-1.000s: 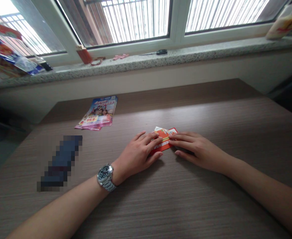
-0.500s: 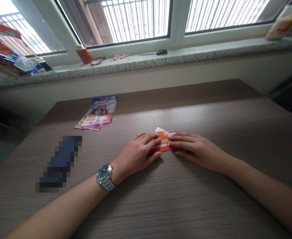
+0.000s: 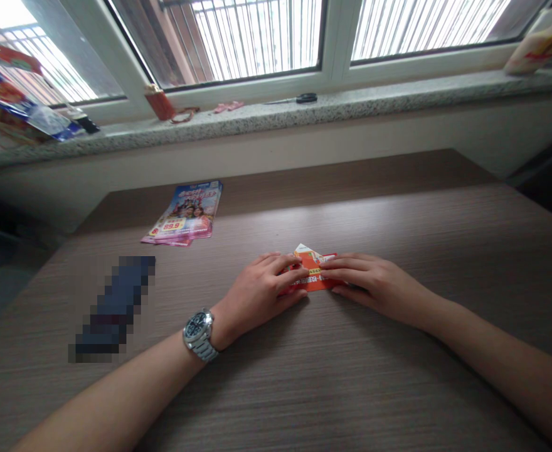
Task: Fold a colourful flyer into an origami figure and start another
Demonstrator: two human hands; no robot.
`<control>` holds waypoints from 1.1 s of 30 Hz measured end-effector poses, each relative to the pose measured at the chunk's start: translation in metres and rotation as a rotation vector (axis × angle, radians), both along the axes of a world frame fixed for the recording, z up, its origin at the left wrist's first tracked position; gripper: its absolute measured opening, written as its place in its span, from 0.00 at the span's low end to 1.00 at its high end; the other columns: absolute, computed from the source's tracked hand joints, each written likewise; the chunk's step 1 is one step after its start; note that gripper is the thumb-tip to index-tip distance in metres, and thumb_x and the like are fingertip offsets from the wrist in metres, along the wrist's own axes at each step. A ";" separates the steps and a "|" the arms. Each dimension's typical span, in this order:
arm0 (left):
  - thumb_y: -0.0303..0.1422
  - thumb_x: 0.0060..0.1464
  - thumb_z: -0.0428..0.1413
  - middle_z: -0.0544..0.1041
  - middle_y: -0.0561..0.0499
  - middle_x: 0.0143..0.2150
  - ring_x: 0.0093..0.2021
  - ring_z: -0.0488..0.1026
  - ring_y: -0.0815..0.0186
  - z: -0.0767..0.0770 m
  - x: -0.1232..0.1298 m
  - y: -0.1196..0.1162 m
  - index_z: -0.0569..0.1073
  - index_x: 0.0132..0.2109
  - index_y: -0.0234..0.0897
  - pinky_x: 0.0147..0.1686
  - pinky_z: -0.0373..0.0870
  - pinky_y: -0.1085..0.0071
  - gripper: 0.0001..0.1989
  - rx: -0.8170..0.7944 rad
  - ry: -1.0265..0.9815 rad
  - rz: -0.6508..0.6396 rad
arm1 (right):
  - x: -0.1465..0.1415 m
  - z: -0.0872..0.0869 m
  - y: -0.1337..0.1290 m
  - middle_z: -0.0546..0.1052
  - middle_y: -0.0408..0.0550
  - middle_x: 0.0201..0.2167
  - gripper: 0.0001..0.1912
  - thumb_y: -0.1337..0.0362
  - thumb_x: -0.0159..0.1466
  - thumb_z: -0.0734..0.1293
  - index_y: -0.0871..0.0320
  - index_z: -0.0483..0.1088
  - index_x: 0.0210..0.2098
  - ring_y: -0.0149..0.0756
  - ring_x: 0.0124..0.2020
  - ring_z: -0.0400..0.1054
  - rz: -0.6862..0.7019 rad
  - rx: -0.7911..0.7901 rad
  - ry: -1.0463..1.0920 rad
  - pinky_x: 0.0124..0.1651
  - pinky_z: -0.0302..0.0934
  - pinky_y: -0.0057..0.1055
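Note:
A folded leaflet (image 3: 314, 280), orange-red with a white corner sticking up at its far side, lies on the brown table in front of me. My left hand (image 3: 273, 282), with a metal watch (image 3: 199, 333) on the wrist, holds its left part; the fingers are bent over the top and the thumb is at the near edge. From the other side my right hand (image 3: 363, 279) holds the right part, fingers laid over it and thumb below. Parts of the leaflet are hidden under both hands.
A stack of colourful leaflets (image 3: 186, 213) lies towards the back left. Nearer is a dark, pixelated flat object (image 3: 116, 307). On the stone windowsill (image 3: 257, 122) are scissors (image 3: 307, 98), a red case (image 3: 160, 102) and packaged goods (image 3: 17, 103).
The folded leaflet has shifted slightly right and towards me, showing more of its orange face between the hands. My left fingers have slid a little to the right; my right hand stays nearly in place.

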State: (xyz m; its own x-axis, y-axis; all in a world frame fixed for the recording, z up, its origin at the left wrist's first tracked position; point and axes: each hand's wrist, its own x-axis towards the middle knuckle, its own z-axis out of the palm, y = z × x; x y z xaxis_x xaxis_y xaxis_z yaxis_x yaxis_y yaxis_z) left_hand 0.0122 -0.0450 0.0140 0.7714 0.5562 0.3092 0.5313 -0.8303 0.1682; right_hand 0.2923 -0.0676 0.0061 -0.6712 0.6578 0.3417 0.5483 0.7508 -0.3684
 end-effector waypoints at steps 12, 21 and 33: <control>0.39 0.69 0.54 0.78 0.47 0.56 0.55 0.75 0.56 0.004 0.002 -0.001 0.77 0.54 0.42 0.56 0.72 0.56 0.13 -0.019 -0.017 -0.001 | 0.000 0.000 0.000 0.81 0.49 0.54 0.13 0.66 0.72 0.64 0.51 0.77 0.52 0.42 0.56 0.75 -0.020 -0.034 0.086 0.59 0.70 0.42; 0.35 0.69 0.54 0.79 0.49 0.56 0.55 0.77 0.62 0.002 0.000 0.002 0.75 0.50 0.40 0.65 0.66 0.56 0.08 -0.125 -0.060 0.004 | -0.002 -0.001 0.000 0.81 0.51 0.50 0.10 0.66 0.72 0.63 0.54 0.76 0.49 0.42 0.52 0.75 -0.077 -0.080 0.146 0.56 0.70 0.40; 0.35 0.70 0.53 0.81 0.47 0.51 0.48 0.79 0.58 -0.002 0.007 0.005 0.72 0.54 0.38 0.50 0.75 0.60 0.10 -0.074 -0.110 0.081 | -0.008 -0.005 0.005 0.82 0.50 0.45 0.11 0.64 0.72 0.64 0.53 0.74 0.52 0.42 0.46 0.75 -0.165 -0.037 0.144 0.48 0.70 0.39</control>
State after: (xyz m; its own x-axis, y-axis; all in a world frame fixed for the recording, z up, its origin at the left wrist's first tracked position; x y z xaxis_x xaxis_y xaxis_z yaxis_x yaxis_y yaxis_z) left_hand 0.0191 -0.0397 0.0117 0.6868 0.6395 0.3455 0.5708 -0.7688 0.2884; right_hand 0.2842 -0.0624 0.0009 -0.4995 0.7686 0.3997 0.6025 0.6397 -0.4772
